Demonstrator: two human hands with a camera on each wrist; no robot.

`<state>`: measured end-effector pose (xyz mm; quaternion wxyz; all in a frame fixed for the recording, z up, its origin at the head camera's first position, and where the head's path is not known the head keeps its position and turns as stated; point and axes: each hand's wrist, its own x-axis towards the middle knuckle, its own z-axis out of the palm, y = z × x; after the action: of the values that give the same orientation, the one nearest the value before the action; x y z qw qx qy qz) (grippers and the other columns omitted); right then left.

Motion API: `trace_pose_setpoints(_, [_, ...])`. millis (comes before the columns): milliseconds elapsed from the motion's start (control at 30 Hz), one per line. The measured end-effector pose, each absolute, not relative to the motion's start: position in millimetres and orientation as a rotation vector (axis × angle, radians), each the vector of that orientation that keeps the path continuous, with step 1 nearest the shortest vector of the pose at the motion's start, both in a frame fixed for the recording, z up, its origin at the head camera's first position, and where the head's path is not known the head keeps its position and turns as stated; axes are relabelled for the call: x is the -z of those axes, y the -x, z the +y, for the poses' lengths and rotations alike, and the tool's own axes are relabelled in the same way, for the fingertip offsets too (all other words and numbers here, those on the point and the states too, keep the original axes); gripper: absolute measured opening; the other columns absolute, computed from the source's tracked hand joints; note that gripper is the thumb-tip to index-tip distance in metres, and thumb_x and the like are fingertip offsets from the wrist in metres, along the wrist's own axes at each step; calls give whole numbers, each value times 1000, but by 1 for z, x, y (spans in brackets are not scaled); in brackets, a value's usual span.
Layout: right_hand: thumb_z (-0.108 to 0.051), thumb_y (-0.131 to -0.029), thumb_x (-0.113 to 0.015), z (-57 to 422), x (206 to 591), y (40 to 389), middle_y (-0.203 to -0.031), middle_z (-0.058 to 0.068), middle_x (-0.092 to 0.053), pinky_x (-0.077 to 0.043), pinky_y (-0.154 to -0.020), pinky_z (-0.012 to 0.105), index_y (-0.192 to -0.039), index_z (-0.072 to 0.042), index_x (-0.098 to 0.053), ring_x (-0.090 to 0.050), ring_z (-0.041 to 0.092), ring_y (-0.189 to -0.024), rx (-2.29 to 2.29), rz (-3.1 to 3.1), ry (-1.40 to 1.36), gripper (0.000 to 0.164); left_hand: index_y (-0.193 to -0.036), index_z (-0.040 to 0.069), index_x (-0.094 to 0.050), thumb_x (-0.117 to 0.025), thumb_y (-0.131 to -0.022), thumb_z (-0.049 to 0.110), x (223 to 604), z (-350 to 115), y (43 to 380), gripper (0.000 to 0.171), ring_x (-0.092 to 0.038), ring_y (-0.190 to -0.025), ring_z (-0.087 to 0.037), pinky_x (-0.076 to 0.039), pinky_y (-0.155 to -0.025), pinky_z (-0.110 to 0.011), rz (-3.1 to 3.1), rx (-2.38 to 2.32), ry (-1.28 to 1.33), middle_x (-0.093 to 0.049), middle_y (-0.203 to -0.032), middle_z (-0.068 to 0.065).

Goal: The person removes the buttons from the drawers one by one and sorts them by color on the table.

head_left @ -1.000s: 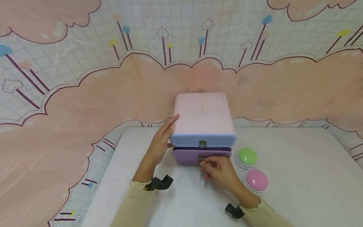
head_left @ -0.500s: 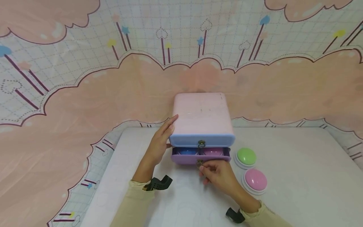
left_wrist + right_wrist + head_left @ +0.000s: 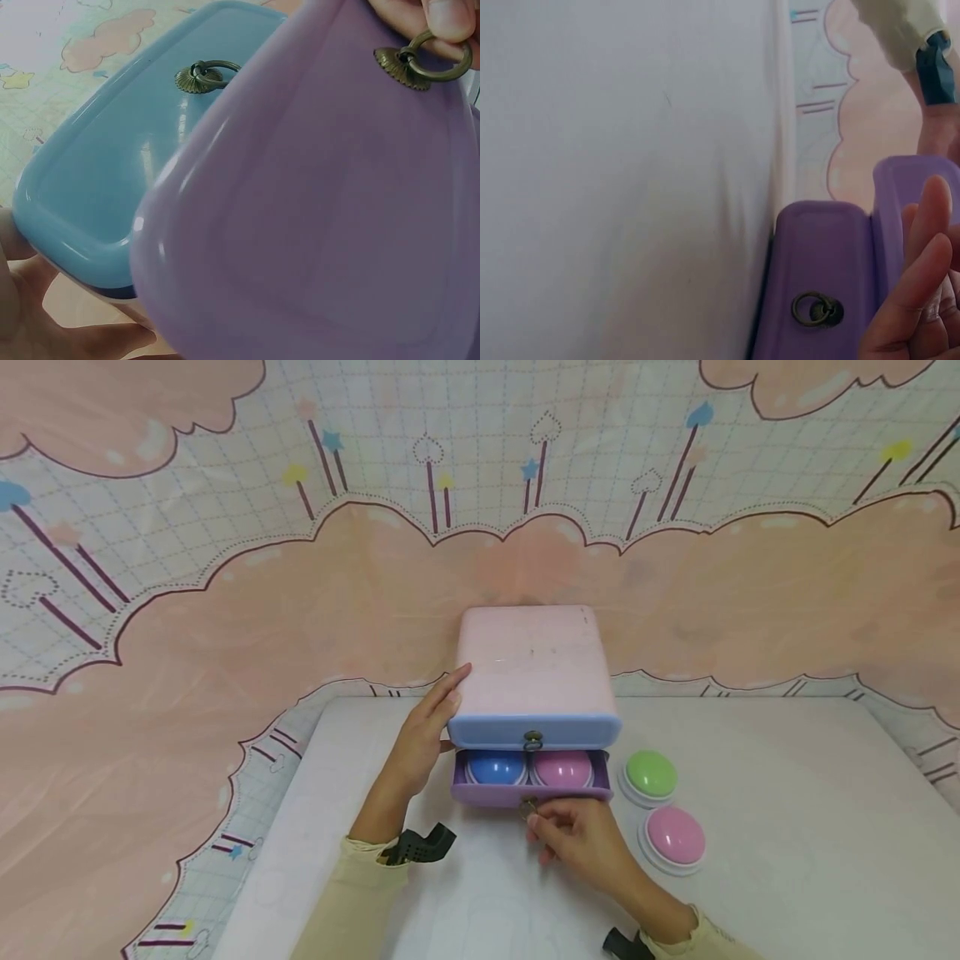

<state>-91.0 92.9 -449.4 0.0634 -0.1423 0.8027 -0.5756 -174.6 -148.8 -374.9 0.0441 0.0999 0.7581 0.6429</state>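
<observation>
In the head view a small drawer cabinet [image 3: 536, 664] with a pink top stands on the table. Its blue upper drawer [image 3: 480, 732] is closed. Below it, a purple drawer [image 3: 480, 794] juts forward. Inside sit a blue dome button [image 3: 497, 767] and a pink dome button [image 3: 562, 768], side by side. My left hand [image 3: 422, 739] rests against the cabinet's left side, fingers extended. My right hand [image 3: 577, 839] pinches the brass ring pull [image 3: 442, 64] of the purple drawer between thumb and finger. Another purple drawer [image 3: 817, 247] lies below, closed, its ring hanging free.
To the right of the cabinet, a green dome button [image 3: 652, 774] and a second pink dome button [image 3: 677, 835] stand on the white table [image 3: 810, 810]. A patterned backdrop [image 3: 712, 602] rises behind the table.
The purple drawer has slid out toward me with my right hand on its ring, baring the blue and pink buttons inside. My left hand has stayed on the cabinet's side.
</observation>
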Motion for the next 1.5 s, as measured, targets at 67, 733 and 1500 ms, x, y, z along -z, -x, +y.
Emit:
trace_pose_setpoints(67, [-15,-96,-71,93,451,90,-80,10,-77,-47,-47,23,-90,-2,-77,-70,17,-53,1734,2430,432,15,-154,42,-42,-40,-108,44,375,-149,175,46,-25,-155,-35,-40,-104,-74,2317,-1965,-309,-22,-170,6])
trace_pose_setpoints(733, [-18,-96,-71,93,452,70,-83,14,-76,-50,-50,23,-90,-3,-76,-68,14,-53,1764,2342,387,16,-152,46,-42,-40,-108,46,375,-148,173,45,-25,-156,-34,-41,-104,-73,2364,-1934,-305,-24,-169,10])
trace_pose_setpoints(1500, [-16,-97,-71,90,450,59,-80,14,-75,-51,-52,23,-85,-5,-75,-68,12,-51,1787,2350,427,16,-153,46,-42,-38,-108,46,374,-148,172,44,-24,-156,-34,-40,-104,-74,2373,-1931,-307,-26,-168,11])
